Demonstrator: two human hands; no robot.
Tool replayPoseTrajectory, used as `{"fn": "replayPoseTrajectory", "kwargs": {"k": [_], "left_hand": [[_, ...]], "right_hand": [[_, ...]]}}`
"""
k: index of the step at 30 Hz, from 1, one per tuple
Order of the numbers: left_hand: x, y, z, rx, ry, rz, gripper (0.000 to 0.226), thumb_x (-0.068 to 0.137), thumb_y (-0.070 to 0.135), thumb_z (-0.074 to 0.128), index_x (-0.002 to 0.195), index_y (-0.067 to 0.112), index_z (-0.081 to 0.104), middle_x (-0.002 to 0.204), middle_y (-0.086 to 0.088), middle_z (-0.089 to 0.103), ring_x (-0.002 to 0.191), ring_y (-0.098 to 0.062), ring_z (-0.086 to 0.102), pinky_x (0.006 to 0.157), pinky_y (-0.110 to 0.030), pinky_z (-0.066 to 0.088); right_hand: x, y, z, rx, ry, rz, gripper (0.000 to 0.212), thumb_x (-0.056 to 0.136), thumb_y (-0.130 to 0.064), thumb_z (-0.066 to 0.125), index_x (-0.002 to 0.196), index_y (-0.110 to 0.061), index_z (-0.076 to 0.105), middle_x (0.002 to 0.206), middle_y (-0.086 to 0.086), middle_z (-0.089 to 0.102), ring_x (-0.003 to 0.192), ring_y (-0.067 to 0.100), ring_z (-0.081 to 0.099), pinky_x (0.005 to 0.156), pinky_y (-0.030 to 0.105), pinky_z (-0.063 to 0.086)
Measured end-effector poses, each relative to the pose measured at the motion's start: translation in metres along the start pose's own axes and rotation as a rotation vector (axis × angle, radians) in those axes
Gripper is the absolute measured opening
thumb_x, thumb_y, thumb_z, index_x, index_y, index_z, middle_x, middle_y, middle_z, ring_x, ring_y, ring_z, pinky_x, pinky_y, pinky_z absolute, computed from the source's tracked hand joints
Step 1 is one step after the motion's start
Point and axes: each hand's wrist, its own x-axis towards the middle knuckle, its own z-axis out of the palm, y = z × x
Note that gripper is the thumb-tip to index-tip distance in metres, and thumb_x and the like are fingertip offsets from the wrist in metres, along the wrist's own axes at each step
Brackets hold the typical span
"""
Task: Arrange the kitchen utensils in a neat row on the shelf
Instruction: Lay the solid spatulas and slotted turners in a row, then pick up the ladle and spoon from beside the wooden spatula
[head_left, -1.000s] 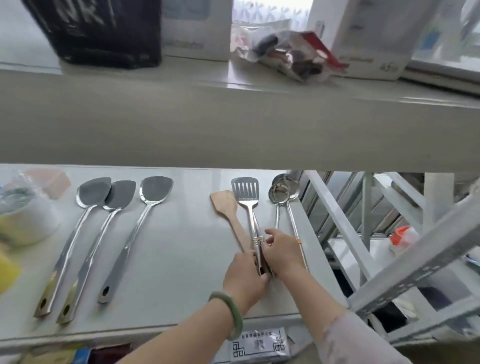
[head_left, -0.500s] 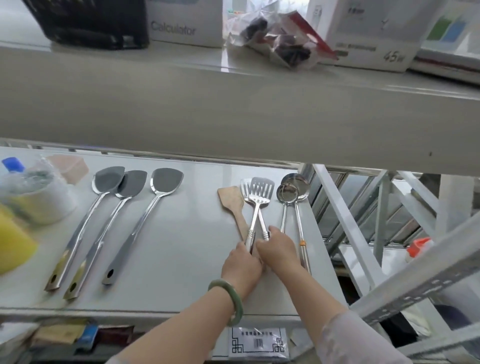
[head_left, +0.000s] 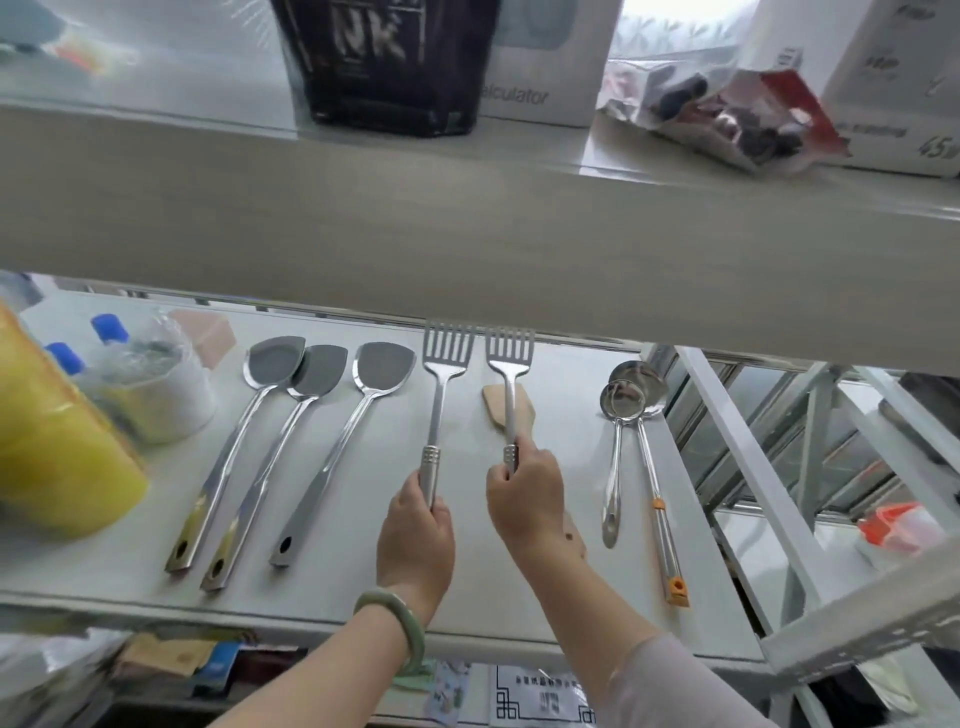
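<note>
Two slotted turners in my grip, one per hand, over the shelf (head_left: 363, 608).

My left hand (head_left: 415, 540) clenches the polished steel handle of the left slotted turner (head_left: 441, 395); my right hand (head_left: 527, 499) pinches the right slotted turner (head_left: 510, 379), crossing the wooden spatula (head_left: 506, 408). Both long axes run away from me, flat slotted heads at the far end.

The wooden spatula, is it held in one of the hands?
No, the wooden spatula lies on the shelf under the slotted turner that the right hand holds.
</note>
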Motion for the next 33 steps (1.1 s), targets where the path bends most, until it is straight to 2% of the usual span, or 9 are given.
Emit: {"fn": "replayPoseTrajectory", "kwargs": {"k": [3, 6, 10, 18, 22, 26, 29, 31, 33], "left_hand": [[0.009, -0.018, -0.014, 0.052, -0.013, -0.095, 0.041, 0.091, 0.016, 0.043, 0.13, 0.005, 0.044, 0.119, -0.02, 0.059, 0.108, -0.037, 0.055, 0.091, -0.042, 0.045], [0.015, -0.026, -0.022, 0.09, -0.029, -0.129, 0.042, 0.091, 0.017, 0.042, 0.132, 0.006, 0.043, 0.122, -0.02, 0.057, 0.111, -0.037, 0.054, 0.092, -0.041, 0.043], [0.019, -0.034, -0.032, 0.203, -0.06, -0.136, 0.044, 0.091, 0.02, 0.041, 0.133, 0.009, 0.041, 0.13, -0.016, 0.054, 0.113, -0.035, 0.054, 0.091, -0.04, 0.043], [0.018, -0.043, -0.037, 0.475, -0.162, -0.025, 0.048, 0.089, 0.028, 0.04, 0.133, 0.011, 0.041, 0.126, -0.01, 0.046, 0.117, -0.026, 0.047, 0.098, -0.035, 0.038], [0.019, -0.046, -0.036, 0.529, -0.184, 0.043, 0.059, 0.088, 0.035, 0.04, 0.142, 0.014, 0.029, 0.127, -0.006, 0.042, 0.119, -0.023, 0.043, 0.101, -0.034, 0.037], [0.022, -0.033, -0.034, 0.461, -0.117, 0.131, 0.061, 0.088, 0.032, 0.043, 0.144, 0.014, 0.026, 0.129, -0.006, 0.035, 0.12, -0.023, 0.039, 0.107, -0.034, 0.031], [0.022, -0.012, -0.023, 0.359, -0.06, 0.273, 0.057, 0.084, 0.022, 0.052, 0.138, 0.013, 0.037, 0.125, -0.01, 0.038, 0.115, -0.027, 0.042, 0.105, -0.037, 0.035], [0.02, 0.004, -0.01, 0.266, -0.054, 0.374, 0.055, 0.081, 0.017, 0.056, 0.134, 0.012, 0.043, 0.124, -0.012, 0.04, 0.113, -0.029, 0.044, 0.104, -0.039, 0.039], [0.014, 0.022, 0.003, 0.223, -0.139, 0.399, 0.055, 0.085, 0.021, 0.052, 0.138, 0.016, 0.036, 0.132, -0.008, 0.032, 0.123, -0.025, 0.037, 0.109, -0.035, 0.033]], "right_hand": [[-0.015, -0.017, 0.023, -0.005, -0.061, 0.032, 0.015, 0.079, -0.007, 0.046, 0.09, -0.004, 0.055, 0.083, 0.013, 0.05, 0.071, 0.024, 0.04, 0.065, 0.026, 0.027], [-0.027, -0.028, 0.041, -0.037, -0.147, 0.082, 0.021, 0.082, -0.008, 0.044, 0.099, -0.003, 0.055, 0.099, 0.017, 0.054, 0.086, 0.032, 0.052, 0.074, 0.031, 0.038], [-0.031, -0.034, 0.053, -0.083, -0.179, 0.126, 0.027, 0.084, -0.01, 0.044, 0.107, -0.002, 0.054, 0.107, 0.017, 0.054, 0.096, 0.033, 0.055, 0.082, 0.032, 0.042], [-0.03, -0.029, 0.063, -0.161, -0.177, 0.163, 0.031, 0.084, -0.012, 0.044, 0.113, -0.004, 0.053, 0.114, 0.016, 0.049, 0.108, 0.033, 0.047, 0.093, 0.033, 0.037], [-0.026, -0.025, 0.061, -0.212, -0.216, 0.128, 0.036, 0.087, -0.017, 0.044, 0.121, -0.009, 0.05, 0.123, 0.014, 0.043, 0.117, 0.03, 0.038, 0.102, 0.031, 0.032], [-0.019, -0.016, 0.042, -0.153, -0.083, 0.037, 0.047, 0.088, -0.022, 0.048, 0.133, -0.012, 0.045, 0.126, 0.011, 0.044, 0.121, 0.028, 0.037, 0.107, 0.031, 0.029], [-0.004, 0.003, 0.014, -0.143, 0.179, -0.015, 0.046, 0.078, -0.014, 0.059, 0.123, -0.007, 0.056, 0.11, 0.016, 0.056, 0.105, 0.034, 0.051, 0.098, 0.041, 0.042], [0.008, 0.022, -0.013, -0.164, 0.31, 0.057, 0.046, 0.074, -0.01, 0.063, 0.12, -0.007, 0.059, 0.107, 0.018, 0.059, 0.1, 0.036, 0.054, 0.094, 0.041, 0.042], [0.016, 0.043, -0.043, -0.209, 0.323, 0.195, 0.05, 0.076, -0.012, 0.062, 0.125, -0.008, 0.053, 0.117, 0.019, 0.055, 0.109, 0.036, 0.049, 0.098, 0.041, 0.038]]}}
